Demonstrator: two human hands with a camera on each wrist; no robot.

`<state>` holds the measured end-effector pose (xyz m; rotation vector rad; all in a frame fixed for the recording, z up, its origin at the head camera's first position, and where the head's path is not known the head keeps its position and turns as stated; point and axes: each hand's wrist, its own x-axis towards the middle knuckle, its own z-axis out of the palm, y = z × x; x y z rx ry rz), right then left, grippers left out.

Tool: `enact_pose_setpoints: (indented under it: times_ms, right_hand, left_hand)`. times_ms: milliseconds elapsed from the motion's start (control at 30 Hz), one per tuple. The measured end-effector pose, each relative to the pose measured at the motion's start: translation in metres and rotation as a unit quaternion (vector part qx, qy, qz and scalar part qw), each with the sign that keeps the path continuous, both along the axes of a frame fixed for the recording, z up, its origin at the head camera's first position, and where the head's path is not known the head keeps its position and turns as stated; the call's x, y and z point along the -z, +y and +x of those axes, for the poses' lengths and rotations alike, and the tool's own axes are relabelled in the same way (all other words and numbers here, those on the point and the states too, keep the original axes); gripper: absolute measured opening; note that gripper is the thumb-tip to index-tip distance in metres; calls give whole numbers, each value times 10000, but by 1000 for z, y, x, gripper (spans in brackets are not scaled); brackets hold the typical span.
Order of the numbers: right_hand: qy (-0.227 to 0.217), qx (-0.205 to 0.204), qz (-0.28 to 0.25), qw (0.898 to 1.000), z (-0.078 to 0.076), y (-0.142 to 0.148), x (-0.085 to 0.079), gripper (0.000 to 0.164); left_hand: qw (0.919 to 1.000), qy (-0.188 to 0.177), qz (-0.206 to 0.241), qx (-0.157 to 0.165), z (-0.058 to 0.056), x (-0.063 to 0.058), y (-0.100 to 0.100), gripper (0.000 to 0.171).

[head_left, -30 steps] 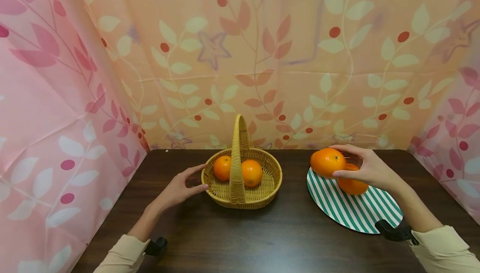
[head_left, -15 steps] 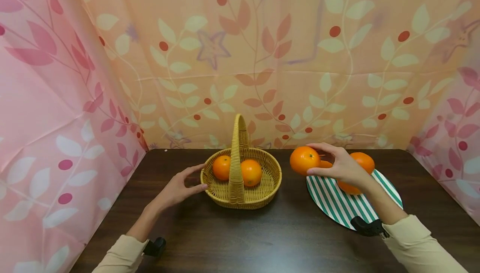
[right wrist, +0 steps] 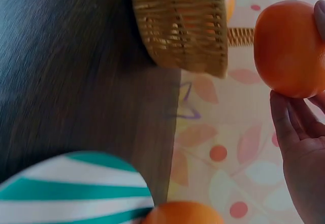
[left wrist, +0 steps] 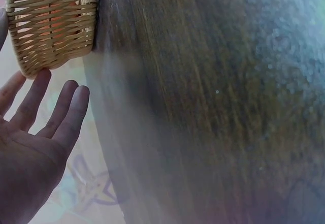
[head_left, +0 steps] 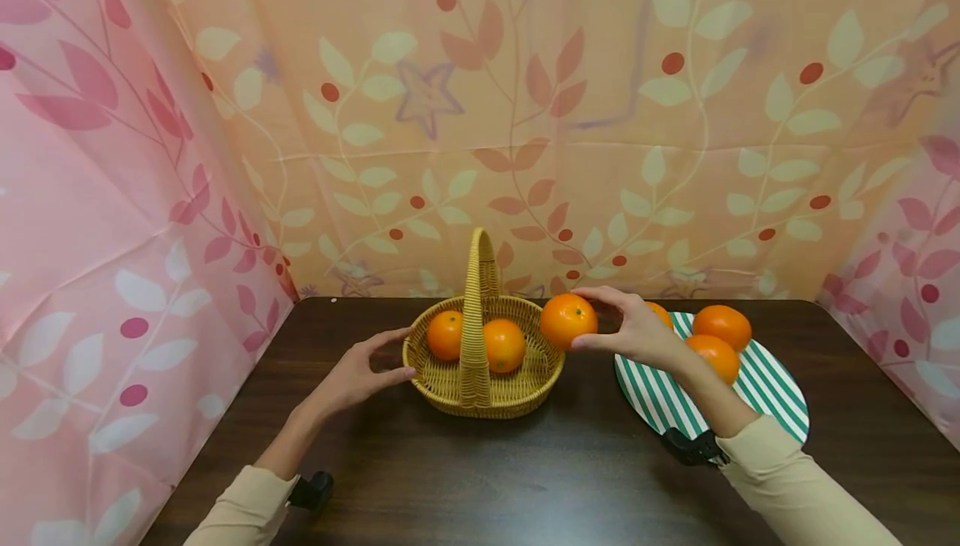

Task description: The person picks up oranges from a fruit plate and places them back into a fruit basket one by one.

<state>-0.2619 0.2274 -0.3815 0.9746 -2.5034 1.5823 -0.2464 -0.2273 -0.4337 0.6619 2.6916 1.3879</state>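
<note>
In the head view my right hand (head_left: 632, 331) pinches an orange (head_left: 568, 322) between thumb and fingertips, beside the right rim of a yellow wicker basket (head_left: 546, 379). The right wrist view shows this orange (right wrist: 289, 49) held off the table, level with the basket's top. Two more oranges, one being the front orange (head_left: 503, 346), lie inside the basket under its arched handle (head_left: 474, 321). My left hand (head_left: 365, 375) rests its spread fingers and thumb against the basket's left rim. Its fingertips (left wrist: 43, 76) meet the wicker edge in the left wrist view.
A round green-and-white striped plate (head_left: 776, 396) lies to the right on the dark wooden table (head_left: 480, 479). It bears several oranges, including the back orange (head_left: 722, 328); one is partly behind my right hand. A floral curtain (head_left: 420, 154) closes off the back and sides.
My right hand has carried the orange leftward from above the striped plate to the basket's right rim, uncovering the oranges left on the plate. My left hand stays at the basket.
</note>
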Motion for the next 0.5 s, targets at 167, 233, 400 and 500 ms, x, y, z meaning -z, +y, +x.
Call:
enact_pose_setpoints:
  times_ms: [167,233,400,500]
  right_hand:
    - [20,-193,29,9998,-2,-14,5,67]
    - [56,-277,28,9996,-2,-19,8,67]
    - [120,-395,98,9991,-1,-29,18,65]
    - [117,-400,158,9990,0,-33,23,66]
  left_hand:
    - [10000,-68,-21,-23,-2,0,0,68]
    - [10000,-91,1,-19,-2,1,0,68]
    - [10000,-81,39,8,-2,3,-1,68]
    - [10000,-82,25,-11,-2,4,-1,68]
